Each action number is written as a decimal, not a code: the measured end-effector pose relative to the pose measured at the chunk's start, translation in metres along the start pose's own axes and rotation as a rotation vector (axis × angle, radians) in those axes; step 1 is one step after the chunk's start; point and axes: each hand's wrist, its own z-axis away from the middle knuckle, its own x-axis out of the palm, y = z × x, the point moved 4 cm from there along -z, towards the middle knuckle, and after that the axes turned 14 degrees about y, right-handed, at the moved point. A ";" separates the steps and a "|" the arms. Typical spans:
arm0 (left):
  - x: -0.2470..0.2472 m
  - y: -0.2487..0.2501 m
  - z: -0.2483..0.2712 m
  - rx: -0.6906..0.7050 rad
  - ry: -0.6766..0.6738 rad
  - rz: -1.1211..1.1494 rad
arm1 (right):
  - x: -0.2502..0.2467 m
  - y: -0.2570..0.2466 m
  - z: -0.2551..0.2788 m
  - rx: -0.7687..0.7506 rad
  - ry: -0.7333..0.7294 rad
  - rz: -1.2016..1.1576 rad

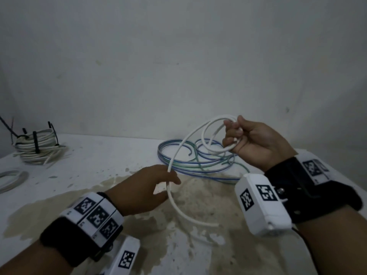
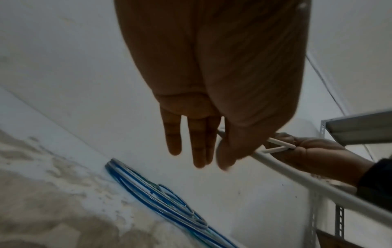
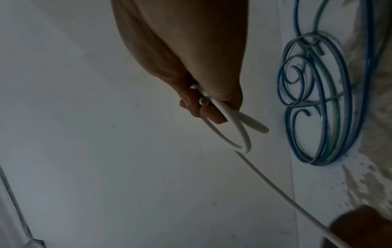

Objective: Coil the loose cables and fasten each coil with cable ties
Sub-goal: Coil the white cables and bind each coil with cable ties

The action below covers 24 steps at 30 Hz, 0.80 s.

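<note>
A loose white cable (image 1: 218, 117) runs between my two hands above the white table (image 1: 99, 159). My right hand (image 1: 238, 135) is raised at the right and grips a few small loops of it, fingers curled round them (image 3: 203, 107). My left hand (image 1: 158, 183) is lower, at the centre. It pinches the same cable (image 2: 297, 181) under the thumb, with the other fingers (image 2: 197, 147) straight. The cable's free tail curves down onto the table. A loose blue and green cable (image 1: 198, 171) lies in wide untied loops on the table behind my hands (image 3: 318, 163).
A white cable coil (image 1: 37, 147) bound with black cable ties sits at the back left. Part of another white coil (image 1: 12, 179) shows at the left edge. A brown stain (image 1: 198, 245) covers the near tabletop. A metal shelf (image 2: 360, 127) stands to the right.
</note>
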 end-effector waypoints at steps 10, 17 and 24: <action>-0.002 0.027 -0.008 -0.173 0.350 0.213 | -0.001 0.042 0.002 0.031 -0.027 0.189; 0.013 0.048 -0.010 -0.551 0.337 0.646 | 0.010 0.074 0.014 -0.125 -0.027 0.496; 0.010 0.054 -0.015 -0.698 0.282 0.745 | 0.004 0.079 0.024 -0.422 0.006 0.796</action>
